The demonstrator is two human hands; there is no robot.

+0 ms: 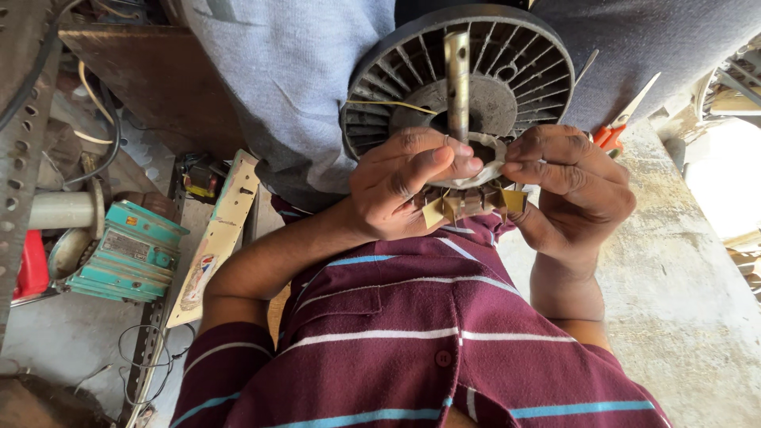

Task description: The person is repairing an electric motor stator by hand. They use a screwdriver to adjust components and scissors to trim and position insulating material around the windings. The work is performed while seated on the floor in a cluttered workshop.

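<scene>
Between both hands, a round fan-motor stator (507,71) is resting, steel shaft (457,79) pointing away; left hand (404,186) and right hand (571,186) fingers are pinching white tape (485,168) beside it.

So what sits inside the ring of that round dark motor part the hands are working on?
A metal shaft stands up from the hub of the round motor part. A yellow wire crosses the slots. The left hand and right hand pinch white tape, covering the near windings.
</scene>
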